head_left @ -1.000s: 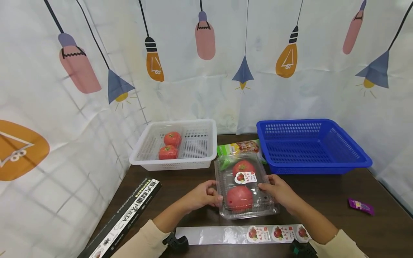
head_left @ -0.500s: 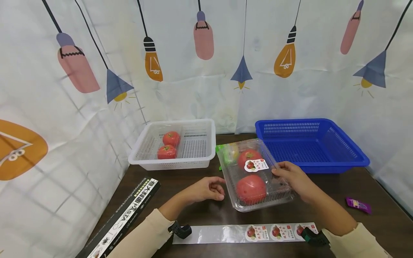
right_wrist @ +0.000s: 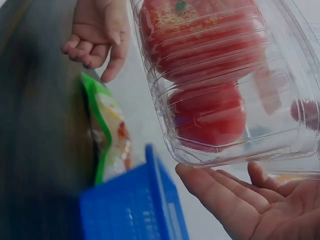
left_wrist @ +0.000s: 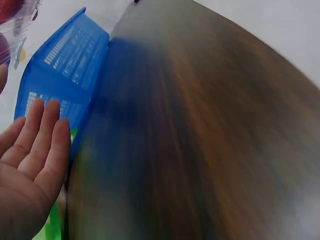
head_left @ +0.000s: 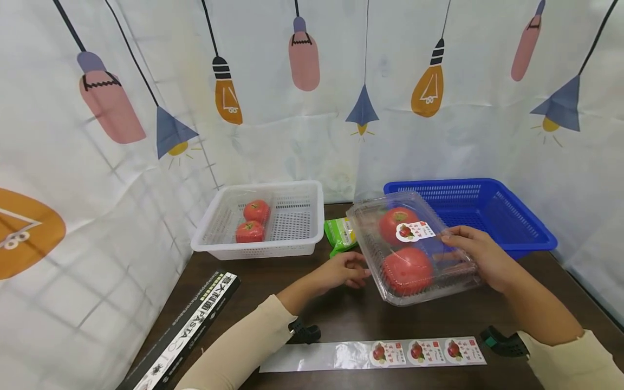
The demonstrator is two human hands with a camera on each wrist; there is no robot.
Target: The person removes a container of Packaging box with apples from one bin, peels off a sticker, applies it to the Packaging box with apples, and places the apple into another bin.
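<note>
My right hand holds a clear plastic clamshell box by its right side, thumb on the lid and fingers underneath. Two red tomatoes show inside, and a white label with a tomato picture sits on the lid. Tilted, the box hangs above the table and overlaps the blue basket's near left corner. Just left of the box is my left hand, its fingers loosely extended and holding nothing. In the left wrist view the left palm shows with fingers apart from the box.
A white basket at back left holds another clear box with two tomatoes. Between the baskets lies a green food packet, partly hidden. A label strip lies in front; a black pasta box lies at left.
The right hand has lifted the clamshell box and carried it right and back towards the blue basket. The left hand has let go of the box and followed to the right.
</note>
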